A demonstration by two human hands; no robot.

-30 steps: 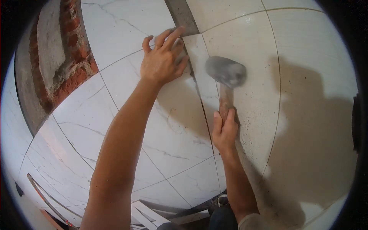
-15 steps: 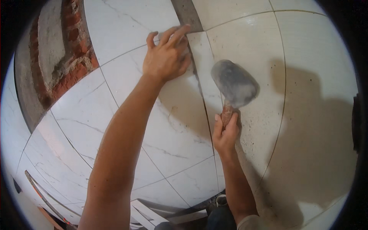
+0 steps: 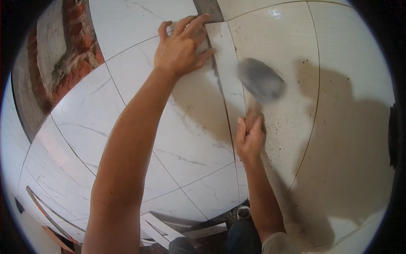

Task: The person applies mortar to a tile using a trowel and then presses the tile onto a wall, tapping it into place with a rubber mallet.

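My right hand [image 3: 250, 139] grips the short handle of a rubber mallet [image 3: 262, 81]. The mallet's dark grey head is smeared by motion and lies over the cream tiles, just right of a narrow strip of white tile [image 3: 227, 70]. Up at the top of that strip, my left hand [image 3: 179, 48] is spread with bent fingers over the marbled white tile [image 3: 194, 112]. Its thumb reaches to the strip's left edge, where a dark, uneven joint runs down. The other fingertips are near a bare grey gap [image 3: 210, 10] above the strip.
Large cream tiles [image 3: 292, 46] fill the right side, with a broad shadow and dark specks on them. Exposed brick and mortar [image 3: 78, 55] show at the upper left. Cut white strips [image 3: 158, 230], a small cup-like round thing [image 3: 243, 212] and a long thin curved strip [image 3: 46, 216] lie low down.
The mallet head has shifted slightly and is more blurred. My left thumb has stretched out toward the narrow strip. The tiles and my left hand sit a little higher in view.
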